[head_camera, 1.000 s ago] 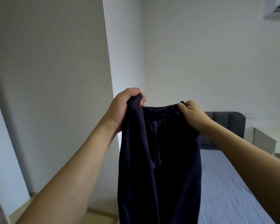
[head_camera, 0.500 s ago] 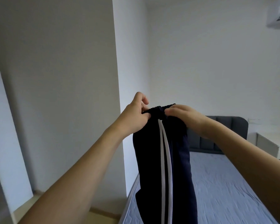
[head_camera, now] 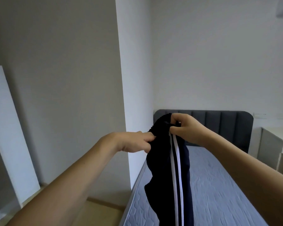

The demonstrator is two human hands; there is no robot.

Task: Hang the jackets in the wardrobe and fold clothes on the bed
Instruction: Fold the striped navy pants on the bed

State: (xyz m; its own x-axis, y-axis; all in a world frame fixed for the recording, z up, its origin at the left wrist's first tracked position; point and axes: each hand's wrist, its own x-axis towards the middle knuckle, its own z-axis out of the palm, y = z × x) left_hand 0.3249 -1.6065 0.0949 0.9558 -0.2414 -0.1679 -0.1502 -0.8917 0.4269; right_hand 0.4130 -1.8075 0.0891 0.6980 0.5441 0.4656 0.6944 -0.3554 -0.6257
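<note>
Below and beyond both hands lies the bed [head_camera: 219, 185], its grey headboard [head_camera: 219, 121] just behind the right hand [head_camera: 186, 128]; a white desk [head_camera: 274, 141] stands further right. The dark striped trousers [head_camera: 168, 168] hang between outstretched arms. The right hand pinches the waistband's top; the left hand [head_camera: 134, 141] grips the fabric slightly lower, fingers curled in.
</note>
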